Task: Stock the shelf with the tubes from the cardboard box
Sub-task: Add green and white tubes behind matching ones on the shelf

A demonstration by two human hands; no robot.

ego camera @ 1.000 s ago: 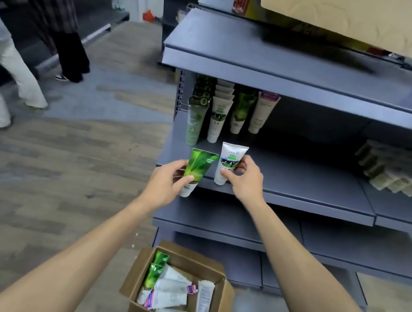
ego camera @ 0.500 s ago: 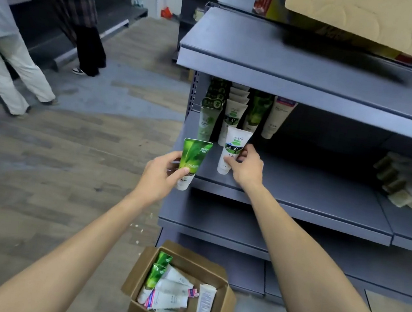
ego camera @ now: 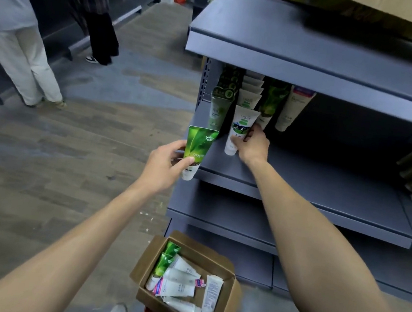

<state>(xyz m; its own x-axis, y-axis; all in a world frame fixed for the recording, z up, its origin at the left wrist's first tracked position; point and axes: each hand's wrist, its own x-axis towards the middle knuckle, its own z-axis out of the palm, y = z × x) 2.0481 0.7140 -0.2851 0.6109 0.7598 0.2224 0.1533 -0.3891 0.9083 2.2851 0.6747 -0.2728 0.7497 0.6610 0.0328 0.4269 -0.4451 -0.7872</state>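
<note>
Tubes are being held upright: white tube (ego camera: 238, 131), now carried deeper onto shelf (ego camera: 302, 180) by right hand (ego camera: 252, 146), is being seated; green tube (ego camera: 197, 152), gripped in left hand (ego camera: 165, 164), is waiting beside it.

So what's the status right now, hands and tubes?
Left hand grips green tube, off the shelf edge. Right hand holds white tube upright on shelf, before its row. Cardboard box part full. Nothing in the way.

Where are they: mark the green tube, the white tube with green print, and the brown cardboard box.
green tube (ego camera: 199, 147), head view, middle of its body
white tube with green print (ego camera: 239, 127), head view, printed front
brown cardboard box (ego camera: 227, 307), head view, right wall
</note>
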